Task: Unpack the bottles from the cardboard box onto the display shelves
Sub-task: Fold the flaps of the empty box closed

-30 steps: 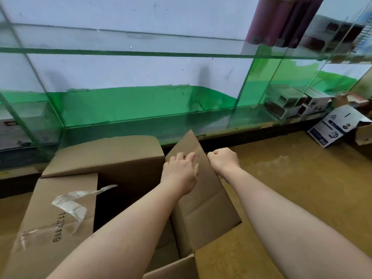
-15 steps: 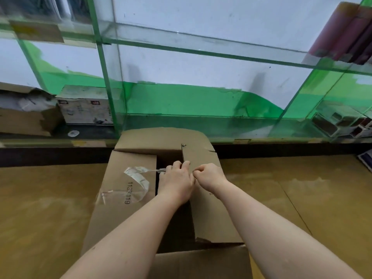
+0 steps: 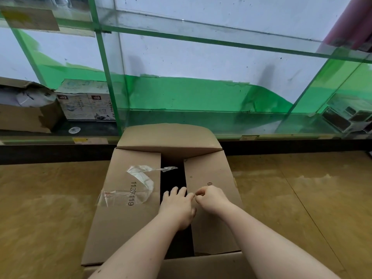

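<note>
Glass shelves [image 3: 201, 40]: we see them across the whole back, with green edges and a white and green wall behind; the lowest level runs just behind the box.
Floor [image 3: 40, 208]: we stand over a yellow-brown surface that lies on both sides of the box.
Cardboard box [image 3: 128, 228]: it sits on the floor in front of us, touching or almost touching the base of the shelves. Its far flap is folded back, and the left and right flaps lie nearly flat with a dark gap between them. We cannot see any bottles; the inside is too dark.
Side boxes [image 3: 86, 101]: a printed white carton and a torn brown box stand on the low shelf at the left; more small cartons are at the far right.
Tape [image 3: 141, 178]: a clear loose strip sticks to the left flap, above a printed number, and its end reaches over the gap.
Left hand [image 3: 177, 206]: our fingers curl over the inner edge of the right flap, going down into the gap.
Right hand [image 3: 211, 198]: it rests on the right flap, just beside the left hand, with fingers curled; we cannot tell if it pinches the edge.
</note>
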The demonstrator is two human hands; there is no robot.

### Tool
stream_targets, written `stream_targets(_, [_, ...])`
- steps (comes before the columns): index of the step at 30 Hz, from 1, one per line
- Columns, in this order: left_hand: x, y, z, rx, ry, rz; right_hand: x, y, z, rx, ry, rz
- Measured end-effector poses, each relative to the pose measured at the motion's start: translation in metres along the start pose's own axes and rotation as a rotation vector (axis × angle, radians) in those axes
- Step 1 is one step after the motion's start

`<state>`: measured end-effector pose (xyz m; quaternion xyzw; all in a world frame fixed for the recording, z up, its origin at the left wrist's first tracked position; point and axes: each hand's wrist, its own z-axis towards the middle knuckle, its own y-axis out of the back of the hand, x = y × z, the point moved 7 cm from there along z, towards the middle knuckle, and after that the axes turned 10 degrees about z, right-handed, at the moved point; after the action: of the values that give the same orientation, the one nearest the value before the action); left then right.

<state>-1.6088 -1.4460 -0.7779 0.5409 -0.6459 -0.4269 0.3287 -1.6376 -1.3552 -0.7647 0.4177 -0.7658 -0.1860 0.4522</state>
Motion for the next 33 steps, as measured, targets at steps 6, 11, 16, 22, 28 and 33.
stream_targets(6, [0.018,0.019,0.004,-0.073,0.072,-0.045,0.008,0.012,0.009,-0.054,0.045,0.08])
stream_targets(11, [0.052,0.048,0.001,-0.132,0.146,-0.102,0.02,0.034,0.016,-0.117,0.096,0.155])
stream_targets(16, [0.077,0.041,-0.013,-0.124,0.193,-0.119,0.029,0.023,0.009,-0.036,0.147,0.103])
stream_targets(22, [0.072,0.028,-0.024,-0.102,0.182,-0.106,0.033,-0.003,0.0,0.005,0.174,0.063])
stream_targets(28, [0.048,0.028,-0.049,-0.127,0.079,-0.077,0.044,-0.013,-0.026,0.033,0.267,-0.091])
stream_targets(33, [0.023,0.022,-0.087,-0.138,-0.031,-0.056,0.05,-0.031,-0.06,0.09,0.37,-0.166])
